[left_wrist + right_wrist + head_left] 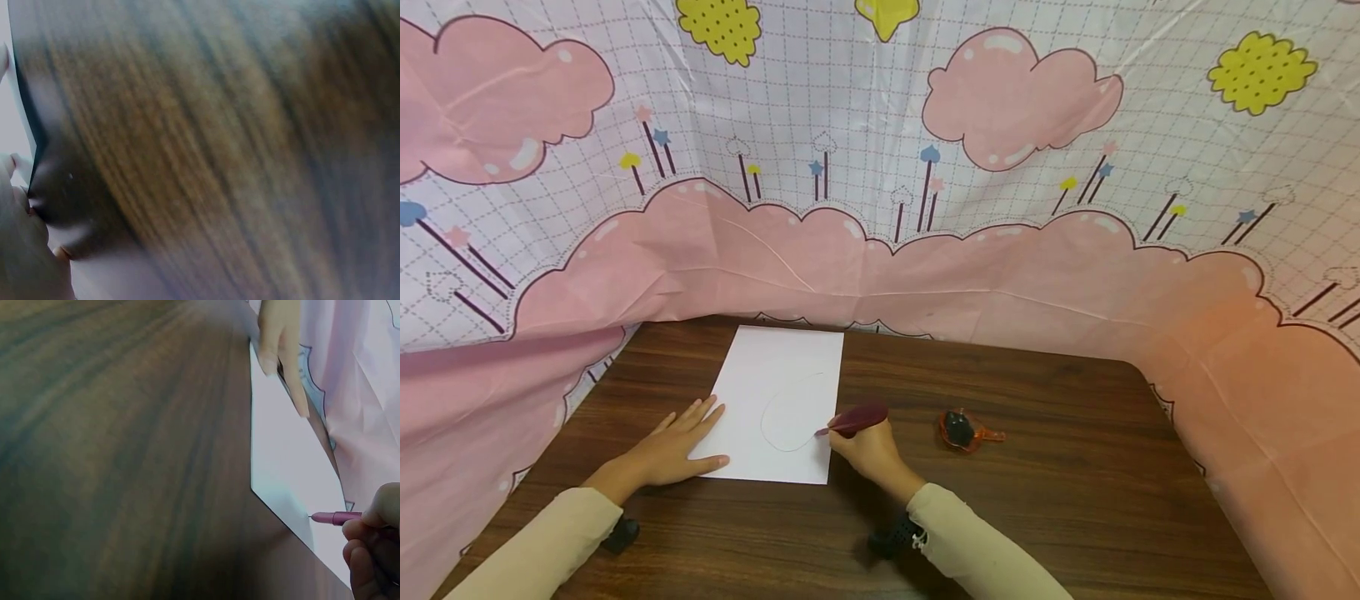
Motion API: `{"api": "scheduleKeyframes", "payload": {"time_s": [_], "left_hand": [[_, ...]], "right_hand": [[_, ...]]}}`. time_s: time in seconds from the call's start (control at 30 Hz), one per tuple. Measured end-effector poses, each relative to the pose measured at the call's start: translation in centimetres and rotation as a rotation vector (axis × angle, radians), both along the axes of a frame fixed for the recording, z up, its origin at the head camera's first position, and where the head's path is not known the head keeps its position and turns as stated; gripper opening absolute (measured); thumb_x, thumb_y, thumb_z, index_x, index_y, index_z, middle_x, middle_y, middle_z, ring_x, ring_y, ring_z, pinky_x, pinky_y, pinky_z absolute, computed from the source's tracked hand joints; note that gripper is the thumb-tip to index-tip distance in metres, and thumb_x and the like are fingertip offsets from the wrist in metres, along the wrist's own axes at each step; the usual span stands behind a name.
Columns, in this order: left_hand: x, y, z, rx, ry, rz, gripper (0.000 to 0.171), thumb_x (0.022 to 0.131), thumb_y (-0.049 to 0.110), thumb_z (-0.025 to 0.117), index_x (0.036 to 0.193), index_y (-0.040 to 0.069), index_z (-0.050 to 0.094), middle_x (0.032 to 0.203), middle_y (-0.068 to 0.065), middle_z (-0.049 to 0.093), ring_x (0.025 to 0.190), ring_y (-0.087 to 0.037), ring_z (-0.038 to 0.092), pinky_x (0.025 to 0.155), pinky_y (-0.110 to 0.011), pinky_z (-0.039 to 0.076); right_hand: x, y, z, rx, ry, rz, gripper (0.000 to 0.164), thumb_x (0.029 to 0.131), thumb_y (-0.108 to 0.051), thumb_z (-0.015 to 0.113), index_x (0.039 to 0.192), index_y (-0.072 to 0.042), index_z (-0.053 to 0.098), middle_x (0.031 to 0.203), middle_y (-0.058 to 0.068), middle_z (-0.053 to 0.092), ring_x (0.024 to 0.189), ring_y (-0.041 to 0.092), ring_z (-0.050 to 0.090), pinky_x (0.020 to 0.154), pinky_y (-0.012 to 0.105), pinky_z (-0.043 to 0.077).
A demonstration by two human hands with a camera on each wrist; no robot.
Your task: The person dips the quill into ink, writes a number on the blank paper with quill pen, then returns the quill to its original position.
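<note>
A white sheet of paper (782, 358) lies on the brown wooden table (1060, 500), with a thin curved line, like an unclosed oval, drawn on it. Fingers spread, my left hand (673, 446) rests on the paper's left edge; only part of it shows at the left of the left wrist view. My right hand (874, 454) pinches a dark red pen (861, 419) with a broad, feather-shaped end. In the right wrist view the pen's fine tip meets the paper, at the lower end of the line as the head view shows.
To the right of the paper sits a small see-through orange object (967, 431) with a dark lump inside and a short stem. Patterned pink and white cloth (850, 275) hangs around the table's back and sides. Dark straps and devices sit at both wrists.
</note>
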State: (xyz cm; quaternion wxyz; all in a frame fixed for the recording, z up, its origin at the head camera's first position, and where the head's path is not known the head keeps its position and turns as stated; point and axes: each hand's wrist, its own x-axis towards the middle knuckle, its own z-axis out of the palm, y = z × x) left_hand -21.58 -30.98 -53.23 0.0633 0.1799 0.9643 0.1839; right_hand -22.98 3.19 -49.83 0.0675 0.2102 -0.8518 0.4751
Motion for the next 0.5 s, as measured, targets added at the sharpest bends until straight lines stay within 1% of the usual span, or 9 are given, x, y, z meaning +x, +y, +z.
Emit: {"api": "scheduleKeyframes", "payload": {"time_s": [0.03, 0.17, 0.33, 0.43, 0.5], "left_hand": [[-0.1, -0.1, -0.3, 0.002, 0.000, 0.001, 0.095, 0.085, 0.068, 0.054, 0.153, 0.008, 0.024, 0.160, -0.016, 0.013, 0.145, -0.041, 0.012, 0.110, -0.067, 0.007], [-0.2, -0.2, -0.4, -0.003, 0.001, 0.000, 0.095, 0.085, 0.069, 0.053, 0.153, 0.008, 0.024, 0.160, -0.015, 0.013, 0.145, -0.040, 0.012, 0.110, -0.067, 0.007], [-0.2, -0.2, -0.4, -0.009, -0.008, -0.002, 0.096, 0.085, 0.070, 0.051, 0.153, 0.008, 0.023, 0.160, -0.016, 0.011, 0.145, -0.040, 0.011, 0.110, -0.068, 0.006], [-0.1, -0.1, -0.3, -0.003, 0.002, -0.006, 0.096, 0.085, 0.069, 0.052, 0.153, 0.008, 0.023, 0.160, -0.015, 0.012, 0.145, -0.041, 0.011, 0.109, -0.068, 0.007], [0.0, -0.2, -0.2, 0.011, 0.022, -0.020, 0.094, 0.086, 0.066, 0.054, 0.153, 0.007, 0.023, 0.160, -0.017, 0.013, 0.144, -0.042, 0.013, 0.108, -0.070, 0.008]], "right_hand": [[-0.3, 0.1, 0.0, -0.005, 0.012, -0.004, 0.006, 0.078, -0.002, 0.072, 0.083, -0.002, 0.073, 0.081, 0.007, 0.072, 0.066, 0.005, 0.060, 0.059, 0.018, 0.050], [-1.3, 0.2, -0.1, -0.007, 0.042, -0.032, 0.005, 0.078, -0.002, 0.072, 0.082, -0.002, 0.072, 0.078, 0.006, 0.071, 0.061, 0.003, 0.054, 0.055, 0.017, 0.047], [-2.4, 0.0, -0.1, -0.024, -0.005, -0.077, 0.005, 0.078, -0.003, 0.071, 0.083, -0.003, 0.073, 0.079, 0.007, 0.072, 0.056, 0.003, 0.050, 0.051, 0.018, 0.045], [-3.0, -0.3, -0.2, -0.035, -0.030, -0.107, 0.006, 0.078, -0.003, 0.071, 0.084, -0.003, 0.074, 0.081, 0.007, 0.072, 0.056, 0.003, 0.050, 0.050, 0.018, 0.045], [-3.3, -0.5, -0.3, -0.035, -0.047, -0.136, 0.006, 0.078, -0.004, 0.071, 0.084, -0.004, 0.074, 0.079, 0.006, 0.072, 0.054, 0.004, 0.049, 0.048, 0.019, 0.043]]}}
